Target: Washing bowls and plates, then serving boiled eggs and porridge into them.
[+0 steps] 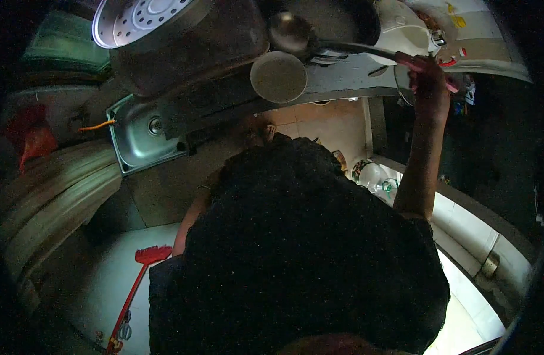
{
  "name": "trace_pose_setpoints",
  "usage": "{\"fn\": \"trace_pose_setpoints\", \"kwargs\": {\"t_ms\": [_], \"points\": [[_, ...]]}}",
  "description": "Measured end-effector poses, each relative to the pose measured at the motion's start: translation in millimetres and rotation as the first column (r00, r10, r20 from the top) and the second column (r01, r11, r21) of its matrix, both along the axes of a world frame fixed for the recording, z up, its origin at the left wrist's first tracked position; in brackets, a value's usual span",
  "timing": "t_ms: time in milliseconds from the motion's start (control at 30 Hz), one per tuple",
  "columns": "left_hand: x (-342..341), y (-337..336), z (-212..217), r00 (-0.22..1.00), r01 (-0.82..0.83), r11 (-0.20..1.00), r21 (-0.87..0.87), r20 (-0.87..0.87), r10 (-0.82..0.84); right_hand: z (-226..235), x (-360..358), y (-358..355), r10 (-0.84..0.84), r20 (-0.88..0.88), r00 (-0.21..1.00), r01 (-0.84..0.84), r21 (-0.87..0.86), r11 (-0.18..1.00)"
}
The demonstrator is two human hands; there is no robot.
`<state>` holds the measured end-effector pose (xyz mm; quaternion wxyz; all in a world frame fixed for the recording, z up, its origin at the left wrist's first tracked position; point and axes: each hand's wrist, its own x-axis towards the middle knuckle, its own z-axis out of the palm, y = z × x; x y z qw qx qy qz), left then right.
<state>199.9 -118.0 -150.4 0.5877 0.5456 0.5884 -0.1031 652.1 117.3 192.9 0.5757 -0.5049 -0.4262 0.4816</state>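
Note:
My right hand [429, 80] is raised at the upper right, closed around the pink end of a long ladle [291, 32]. The ladle's round metal bowl hangs over the counter, just right of a big dark pot [189, 50]. A round pale dish [278, 77] sits right below the ladle bowl. My left forearm [190, 220] runs along my dark shirt. The left hand is hidden behind my torso, so I cannot tell what it holds.
A perforated metal steamer plate [136, 18] tops the pot. A steel sink [139, 139] lies at the left, a white cooker [402, 32] at the top right. A red broom [143, 260] and a plastic bottle [372, 176] are on the floor.

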Motion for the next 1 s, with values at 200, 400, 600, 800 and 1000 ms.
{"fn": "trace_pose_setpoints", "kwargs": {"t_ms": [200,400,600,800,1000], "points": [[-3.3,-2.2,1.7,1.000,-0.005,1.000,-0.008,0.023,0.006,-13.2,-25.4,-20.0,-0.200,0.181,0.963,0.234,-0.189,0.954],[0.7,15.4,-0.5,0.997,-0.021,1.000,0.015,0.077,0.020,-41.2,-35.1,-53.3,-0.002,0.268,0.963,-0.005,0.024,1.000],[26.0,66.9,14.6,0.975,-0.142,0.987,0.079,0.186,0.125,-38.3,-52.4,-88.0,0.222,0.703,0.675,-0.417,0.116,0.901],[81.4,134.0,50.7,0.786,-0.507,0.862,0.024,0.424,0.451,-3.2,-61.8,-104.4,0.508,0.603,0.616,-0.381,-0.336,0.861],[143.8,179.6,79.3,0.327,-0.777,0.590,-0.219,0.659,0.677,-12.0,-0.3,-88.9,0.050,0.857,0.513,-0.598,0.315,0.737]]}}
